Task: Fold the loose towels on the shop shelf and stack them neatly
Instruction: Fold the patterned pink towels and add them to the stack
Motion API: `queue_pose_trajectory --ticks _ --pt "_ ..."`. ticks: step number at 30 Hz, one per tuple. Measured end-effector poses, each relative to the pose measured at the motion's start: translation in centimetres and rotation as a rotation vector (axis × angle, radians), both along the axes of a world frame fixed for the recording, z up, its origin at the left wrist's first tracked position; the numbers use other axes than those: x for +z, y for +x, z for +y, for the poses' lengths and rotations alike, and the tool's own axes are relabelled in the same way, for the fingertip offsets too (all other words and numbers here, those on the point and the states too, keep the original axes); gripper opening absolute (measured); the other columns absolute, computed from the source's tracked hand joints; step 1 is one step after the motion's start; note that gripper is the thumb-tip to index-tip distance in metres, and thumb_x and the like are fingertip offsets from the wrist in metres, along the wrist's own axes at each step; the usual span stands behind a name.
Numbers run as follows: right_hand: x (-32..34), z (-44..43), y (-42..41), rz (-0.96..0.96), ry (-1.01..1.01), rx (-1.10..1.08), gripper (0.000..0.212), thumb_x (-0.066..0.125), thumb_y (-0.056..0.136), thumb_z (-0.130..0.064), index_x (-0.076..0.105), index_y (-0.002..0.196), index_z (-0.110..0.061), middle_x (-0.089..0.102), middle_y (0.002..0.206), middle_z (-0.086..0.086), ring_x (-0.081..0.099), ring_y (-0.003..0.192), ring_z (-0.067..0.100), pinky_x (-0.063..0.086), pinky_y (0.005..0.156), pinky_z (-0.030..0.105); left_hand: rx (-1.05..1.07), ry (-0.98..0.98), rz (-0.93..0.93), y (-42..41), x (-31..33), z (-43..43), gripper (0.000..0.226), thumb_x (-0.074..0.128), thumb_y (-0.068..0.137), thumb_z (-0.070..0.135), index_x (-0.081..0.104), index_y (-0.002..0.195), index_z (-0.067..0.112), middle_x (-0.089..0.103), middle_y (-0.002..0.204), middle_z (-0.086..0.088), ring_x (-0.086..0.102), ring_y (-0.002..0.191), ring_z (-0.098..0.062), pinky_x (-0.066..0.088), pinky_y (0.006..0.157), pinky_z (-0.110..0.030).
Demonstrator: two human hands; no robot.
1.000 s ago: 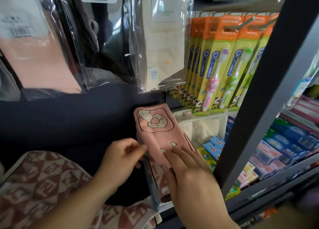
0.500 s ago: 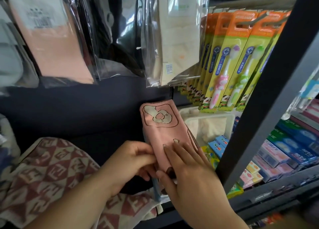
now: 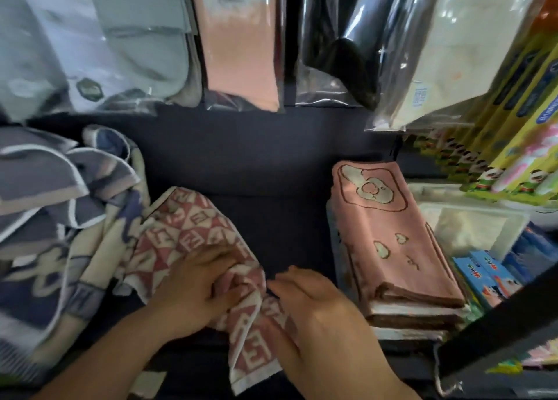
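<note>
A loose red-and-cream checked towel [image 3: 187, 227] lies crumpled on the dark shelf [image 3: 265, 170]. My left hand [image 3: 196, 285] grips a bunched fold of it near its right edge. My right hand [image 3: 314, 312] lies on the towel's hanging lower end, fingers pointing left toward the left hand; whether it grasps the cloth is unclear. To the right sits a neat stack of folded towels, topped by a pink towel [image 3: 383, 233] with a cartoon patch. A loose blue-and-cream towel [image 3: 60, 218] is heaped at the far left.
Bagged socks and cloths [image 3: 238, 46] hang above the shelf. Yellow toothbrush packs [image 3: 519, 128] hang at the right, over a white tray [image 3: 471, 218] and small blue boxes [image 3: 489, 276]. A dark shelf post [image 3: 495, 333] crosses the lower right corner.
Both hands have left the pink towel, which now rests on the stack, and have moved left onto the red checked towel. The camera has swung left and down.
</note>
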State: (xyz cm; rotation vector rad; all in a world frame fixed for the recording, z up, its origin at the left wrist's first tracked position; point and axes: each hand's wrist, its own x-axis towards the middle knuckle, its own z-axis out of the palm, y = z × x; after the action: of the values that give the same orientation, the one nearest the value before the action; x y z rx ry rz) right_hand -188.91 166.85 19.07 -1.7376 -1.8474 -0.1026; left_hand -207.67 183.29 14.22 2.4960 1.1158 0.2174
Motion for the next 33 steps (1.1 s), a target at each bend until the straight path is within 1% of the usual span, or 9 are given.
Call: queue_pose_trajectory --ticks 3,10,13,16,19,23,27,30,33 --pt "-2.3 1.8 -1.5 -0.02 -0.323 0.004 0.044 0.048 0.081 -0.061 0.068 0.108 -0.033 0.067 0.098 -0.007 0.067 0.092 0.019 0.058 0.072 0.03 0.047 0.051 -0.016 -1.8 -0.5 -0.6 0.07 0.032 0.087 0.087 0.055 0.138 0.046 0.046 0.144 0.025 0.041 0.132 -0.005 0.034 0.112 -0.033" --pt "-4.5 4.6 -4.1 -0.235 -0.288 -0.209 0.054 0.044 0.082 -0.077 0.071 0.084 -0.031 0.057 0.079 -0.005 0.06 0.071 0.02 0.051 0.058 0.038 0.114 0.182 0.015 -2.9 -0.3 -2.4 0.056 0.037 0.095 0.07 0.054 0.139 0.04 0.055 0.127 0.009 0.051 0.116 -0.02 0.048 0.09 -0.042" --pt "-4.5 5.0 -5.0 -0.02 -0.276 -0.154 0.034 0.048 0.087 -0.065 0.067 0.09 -0.037 0.051 0.079 -0.015 0.055 0.075 0.013 0.046 0.064 0.034 0.066 0.0 -0.174 -4.8 0.3 -2.8 0.055 0.019 0.099 0.063 0.038 0.148 0.049 0.038 0.148 0.027 0.033 0.138 0.0 0.03 0.112 -0.028" --pt "-4.3 4.7 -5.5 0.279 -0.241 -0.05 0.003 0.062 0.093 -0.035 0.062 0.09 -0.037 0.056 0.083 -0.017 0.056 0.082 0.008 0.044 0.068 0.023 0.085 -0.083 -0.316 -7.0 1.1 -2.2 0.039 0.027 0.104 0.054 0.026 0.141 0.068 0.028 0.143 0.043 0.021 0.135 0.022 0.021 0.112 -0.011" --pt "-2.8 3.9 -6.1 0.555 -0.174 -0.118 0.035 0.062 0.094 -0.005 0.066 0.089 -0.039 0.069 0.089 -0.018 0.065 0.09 0.007 0.049 0.075 0.019 0.071 -0.108 -0.317 -8.2 1.8 -1.2 0.049 0.044 0.104 0.042 0.024 0.129 0.079 0.033 0.141 0.039 0.028 0.136 0.013 0.029 0.114 -0.021" --pt "1.3 2.9 -6.9 0.846 -0.21 -0.041 0.041 0.051 0.101 -0.002 0.071 0.088 -0.036 0.074 0.09 -0.009 0.07 0.085 0.006 0.052 0.069 0.016 -0.064 -0.148 -0.21 -8.2 2.5 -0.7 0.068 0.06 0.089 0.061 0.017 0.139 0.075 0.028 0.15 0.029 0.025 0.143 -0.001 0.031 0.118 -0.033" --pt "4.0 1.7 -7.9 0.75 -0.332 0.083 0.038 0.051 0.102 -0.002 0.073 0.095 -0.032 0.075 0.096 -0.005 0.07 0.093 0.01 0.053 0.078 0.022 -0.283 0.161 -0.223 -6.8 3.5 -0.2 0.077 0.066 0.076 0.062 0.036 0.147 0.055 0.03 0.154 0.015 0.031 0.144 -0.015 0.033 0.115 -0.044" --pt "5.2 0.5 -8.4 0.711 -0.313 0.059 0.028 0.057 0.1 -0.008 0.076 0.101 -0.028 0.076 0.101 -0.006 0.071 0.098 0.012 0.055 0.081 0.025 -0.53 0.085 -0.296 -5.6 3.8 0.5 0.04 0.07 0.08 0.046 0.068 0.12 0.038 0.046 0.148 0.02 0.037 0.142 -0.006 0.032 0.116 -0.042" --pt "6.0 -0.9 -7.8 0.628 -0.269 -0.067 0.032 0.061 0.097 -0.001 0.076 0.101 -0.03 0.076 0.099 -0.013 0.071 0.096 0.007 0.056 0.077 0.024 -0.587 0.024 -0.381 -5.4 4.4 1.3 0.011 0.071 0.085 0.032 0.066 0.077 0.026 0.062 0.086 0.017 0.058 0.093 0.0 0.046 0.085 -0.031"
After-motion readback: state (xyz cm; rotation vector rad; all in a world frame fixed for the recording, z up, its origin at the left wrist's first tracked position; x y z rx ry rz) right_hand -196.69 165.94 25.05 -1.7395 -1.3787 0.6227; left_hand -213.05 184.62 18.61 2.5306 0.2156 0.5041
